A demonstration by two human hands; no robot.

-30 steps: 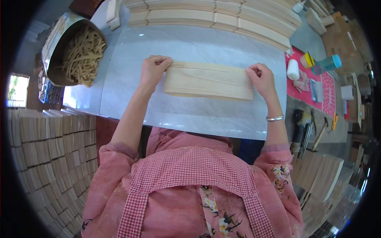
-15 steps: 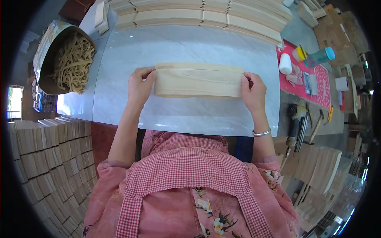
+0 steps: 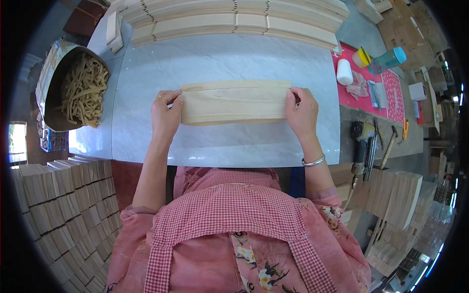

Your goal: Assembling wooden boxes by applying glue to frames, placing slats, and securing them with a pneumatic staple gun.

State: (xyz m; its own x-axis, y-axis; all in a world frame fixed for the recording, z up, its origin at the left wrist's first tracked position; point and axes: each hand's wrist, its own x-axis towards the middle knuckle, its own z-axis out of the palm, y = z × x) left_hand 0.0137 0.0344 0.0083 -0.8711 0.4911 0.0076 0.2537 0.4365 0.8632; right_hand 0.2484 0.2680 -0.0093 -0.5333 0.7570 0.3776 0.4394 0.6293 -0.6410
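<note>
A pale wooden board lies crosswise over the white marble-patterned tabletop, its long sides running left to right. A thin seam runs along its far side, and a slightly darker edge shows along the near side. My left hand pinches the board's left end between thumb and fingers. At the opposite end my right hand, with a silver bangle on its wrist, grips in the same way. Whether the board rests on the table or is held just above it, I cannot tell.
Long slats line the table's far side. A box of curled strips stands left, above stacked wood blocks. At right are a white bottle, a teal bottle, a power drill and a hammer.
The whole view has shifted a little, so the board and both hands appear slightly farther left. Both hands keep their hold on the board's ends.
</note>
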